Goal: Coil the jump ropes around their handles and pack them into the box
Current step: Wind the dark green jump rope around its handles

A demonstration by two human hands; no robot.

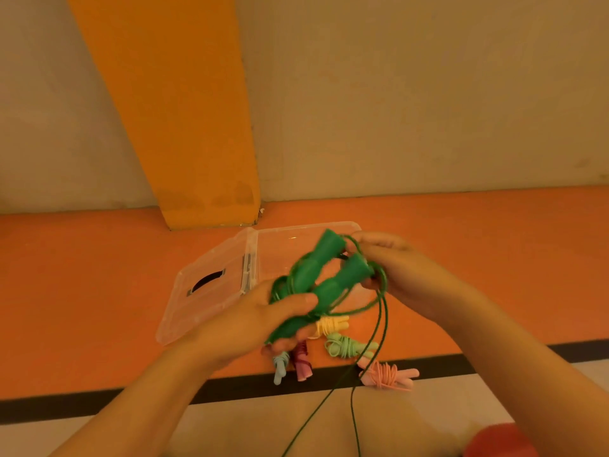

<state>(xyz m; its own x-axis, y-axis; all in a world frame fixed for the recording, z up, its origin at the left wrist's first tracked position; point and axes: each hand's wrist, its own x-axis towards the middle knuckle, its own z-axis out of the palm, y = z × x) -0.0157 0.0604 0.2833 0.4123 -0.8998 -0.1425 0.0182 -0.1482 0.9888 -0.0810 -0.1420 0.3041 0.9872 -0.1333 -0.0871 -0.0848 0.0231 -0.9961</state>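
Note:
My left hand (253, 328) grips the lower ends of two dark green jump-rope handles (324, 277), held side by side above the orange ledge. My right hand (400, 272) pinches the green cord (382, 319) at the handles' upper ends, where a few loops wrap them. Two strands of that cord hang down past the bottom of the view. A clear plastic box (283, 239) lies behind the handles with its lid (211, 291) flipped open to the left. Coiled ropes lie below my hands: yellow (331, 324), light green (346, 346), pink (389, 374), maroon (301, 364) and light blue (280, 366).
The orange ledge (82, 291) ends in a black front strip (494, 357). An orange pillar (184, 127) stands against the pale wall behind the box. A red rounded object (501, 441) shows at the bottom right.

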